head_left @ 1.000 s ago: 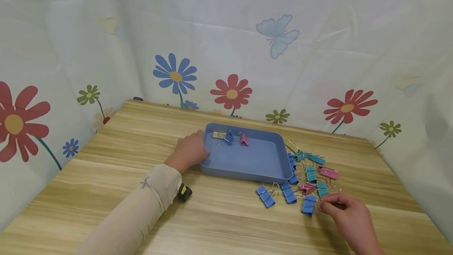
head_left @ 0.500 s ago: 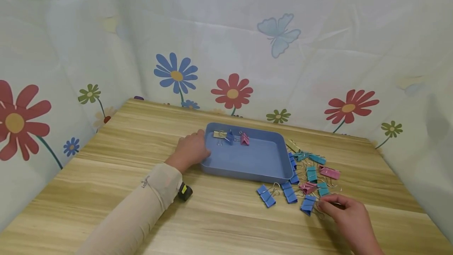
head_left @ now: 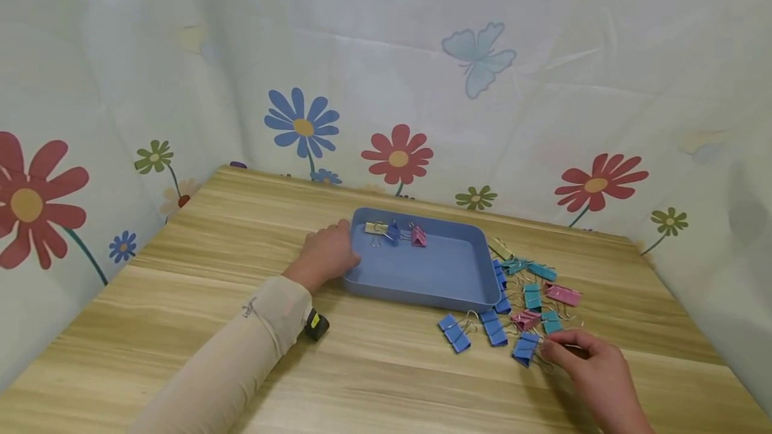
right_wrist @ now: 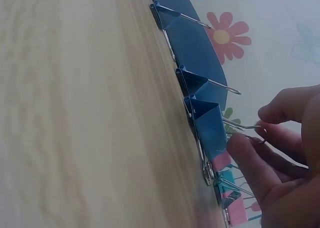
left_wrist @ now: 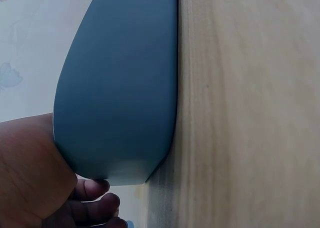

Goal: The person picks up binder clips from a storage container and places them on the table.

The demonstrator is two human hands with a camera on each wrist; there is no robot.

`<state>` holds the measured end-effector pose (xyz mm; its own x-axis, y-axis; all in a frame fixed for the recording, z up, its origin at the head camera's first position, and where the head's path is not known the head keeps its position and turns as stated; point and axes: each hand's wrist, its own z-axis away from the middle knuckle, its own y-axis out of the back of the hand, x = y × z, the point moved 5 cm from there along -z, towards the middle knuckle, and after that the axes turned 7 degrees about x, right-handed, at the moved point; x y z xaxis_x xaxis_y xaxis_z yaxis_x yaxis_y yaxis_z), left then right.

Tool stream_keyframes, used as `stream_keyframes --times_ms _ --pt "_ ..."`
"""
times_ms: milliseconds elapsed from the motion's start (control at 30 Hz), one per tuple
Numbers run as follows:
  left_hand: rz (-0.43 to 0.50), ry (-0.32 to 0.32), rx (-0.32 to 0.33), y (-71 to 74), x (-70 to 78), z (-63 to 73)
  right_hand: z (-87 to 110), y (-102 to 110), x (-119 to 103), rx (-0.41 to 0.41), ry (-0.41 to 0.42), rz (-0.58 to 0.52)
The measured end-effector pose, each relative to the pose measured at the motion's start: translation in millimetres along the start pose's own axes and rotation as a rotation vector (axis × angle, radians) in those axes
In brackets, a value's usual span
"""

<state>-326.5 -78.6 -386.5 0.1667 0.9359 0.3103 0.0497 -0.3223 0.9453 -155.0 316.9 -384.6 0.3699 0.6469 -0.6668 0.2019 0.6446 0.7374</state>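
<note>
My left hand [head_left: 324,254] grips the left wall of a shallow blue tray [head_left: 425,276]; in the left wrist view its fingers curl at the corner of the tray wall [left_wrist: 117,88]. With thumb and fingers, my right hand [head_left: 594,368] pinches a wire handle of a blue binder clip [head_left: 525,349]. That clip [right_wrist: 209,119] looks tilted in the right wrist view, its other handle hanging toward the table. Inside the tray lie a yellow binder clip [head_left: 376,228], a blue binder clip [head_left: 393,233] and a pink binder clip [head_left: 418,236], near the back left.
Several loose binder clips crowd the table right of the tray, among them a teal clip [head_left: 532,297] and a pink clip [head_left: 563,295]. Two blue clips lie before the tray, one a separate clip [head_left: 454,333]. A flowered curtain [head_left: 386,72] hangs behind the wooden table [head_left: 386,374].
The blue binder clip in my right hand has tilted slightly, and its lower handle has come into sight. My left hand stays at the tray. The whole head view has shifted a little.
</note>
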Motion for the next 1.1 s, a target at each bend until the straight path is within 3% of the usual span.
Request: stream_keyframes --times_ms 233,567,733,1100 --pt "-0.008 -0.003 0.004 0.2 0.0 -1.2 4.7 7 -7 0.164 0.146 0.106" --pt "-0.009 0.0 0.003 1.6 0.9 0.4 9.2 9 -27 0.274 0.388 0.177" --pt "-0.006 0.0 0.0 2.7 1.7 0.4 11.8 6 -46 0.341 0.558 0.19" --pt "0.002 0.008 0.0 1.2 0.4 0.4 18.6 -17 -91 0.423 0.784 0.123"
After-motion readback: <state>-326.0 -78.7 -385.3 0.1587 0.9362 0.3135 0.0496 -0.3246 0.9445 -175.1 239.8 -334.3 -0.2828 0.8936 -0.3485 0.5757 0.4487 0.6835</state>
